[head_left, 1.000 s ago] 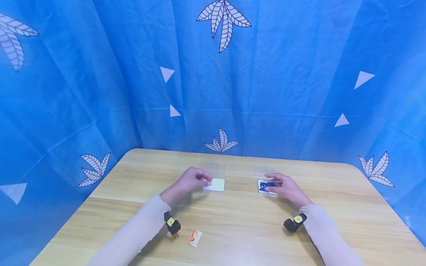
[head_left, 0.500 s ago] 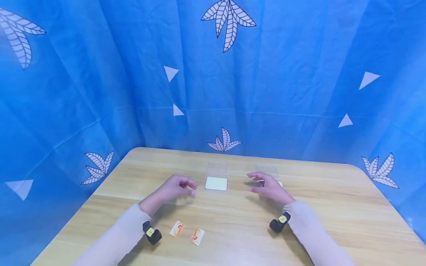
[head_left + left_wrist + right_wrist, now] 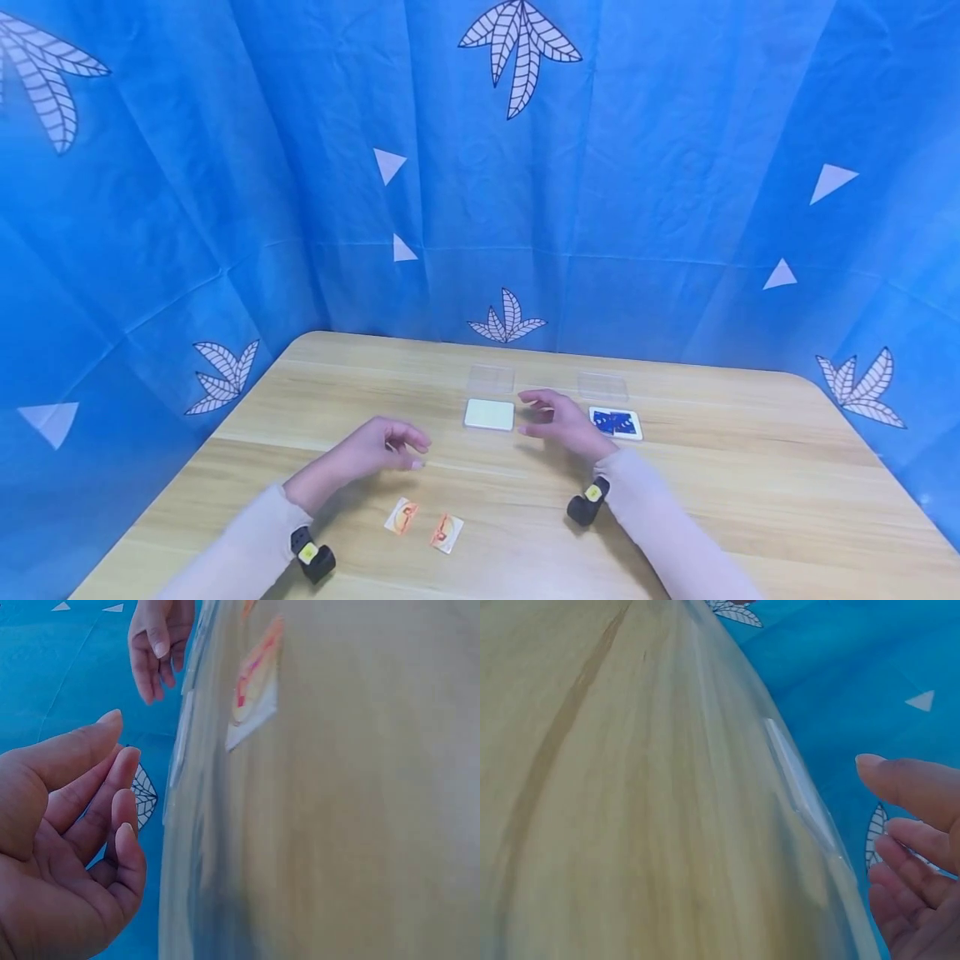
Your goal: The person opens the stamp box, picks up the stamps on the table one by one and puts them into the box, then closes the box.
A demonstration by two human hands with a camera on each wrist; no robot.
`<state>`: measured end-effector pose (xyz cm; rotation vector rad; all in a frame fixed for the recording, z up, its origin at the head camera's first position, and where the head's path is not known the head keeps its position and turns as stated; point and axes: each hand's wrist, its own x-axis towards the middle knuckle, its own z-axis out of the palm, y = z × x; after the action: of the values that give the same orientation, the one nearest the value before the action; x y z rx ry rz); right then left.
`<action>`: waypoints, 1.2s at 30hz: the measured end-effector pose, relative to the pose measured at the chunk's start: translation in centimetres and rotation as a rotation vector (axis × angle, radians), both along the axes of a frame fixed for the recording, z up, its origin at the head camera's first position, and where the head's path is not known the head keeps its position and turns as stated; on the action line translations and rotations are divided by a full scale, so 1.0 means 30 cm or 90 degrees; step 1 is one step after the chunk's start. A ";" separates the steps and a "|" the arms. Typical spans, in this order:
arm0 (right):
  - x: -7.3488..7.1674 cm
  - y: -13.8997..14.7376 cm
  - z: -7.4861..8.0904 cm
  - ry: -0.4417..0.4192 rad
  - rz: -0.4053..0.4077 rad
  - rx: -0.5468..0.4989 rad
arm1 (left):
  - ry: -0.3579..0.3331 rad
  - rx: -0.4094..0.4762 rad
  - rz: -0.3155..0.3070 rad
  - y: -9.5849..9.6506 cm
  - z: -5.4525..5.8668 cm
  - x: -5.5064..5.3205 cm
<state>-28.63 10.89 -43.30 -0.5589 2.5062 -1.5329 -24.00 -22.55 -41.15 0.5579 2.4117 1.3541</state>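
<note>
My left hand (image 3: 378, 448) hovers over the left part of the table, fingers loosely bent and holding nothing; the left wrist view shows the same relaxed hand (image 3: 82, 832). Below it on the table lie two small orange-and-white picture cards, one on the left (image 3: 402, 517) and one on the right (image 3: 447, 533). My right hand (image 3: 558, 423) is above the table between a white rectangular tray (image 3: 489, 414) and another white-rimmed tray (image 3: 637, 427) that bears blue patterned pieces (image 3: 615, 422). Its fingers are spread and hold nothing, as the right wrist view also shows.
Behind the trays lie two clear plastic rectangles, one on the left (image 3: 491, 379) and one on the right (image 3: 602, 386). The wooden table (image 3: 712, 500) ends at a blue curtain (image 3: 660, 167) with leaf and triangle prints.
Both hands have drawn away from the trays. My left hand has moved left and nearer; my right hand has moved left, uncovering the blue pieces. The picture cards show fully.
</note>
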 end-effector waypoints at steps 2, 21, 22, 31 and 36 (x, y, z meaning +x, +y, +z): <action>-0.008 -0.017 -0.008 -0.005 -0.008 0.003 | -0.007 0.003 -0.004 -0.011 -0.002 0.012; -0.041 -0.051 -0.043 -0.025 -0.024 0.012 | -0.068 0.022 -0.062 -0.076 -0.014 0.092; -0.040 -0.051 -0.042 -0.025 -0.023 0.012 | -0.071 0.022 -0.062 -0.077 -0.017 0.092; -0.040 -0.065 -0.050 -0.038 -0.037 0.026 | -0.065 0.003 -0.059 -0.090 -0.034 0.097; -0.041 -0.067 -0.046 -0.044 -0.048 0.037 | -0.067 -0.003 -0.057 -0.089 -0.040 0.099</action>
<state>-29.86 8.88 -44.67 -0.3996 2.5368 -1.4722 -21.04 -25.23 -42.35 0.5716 2.2782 1.3072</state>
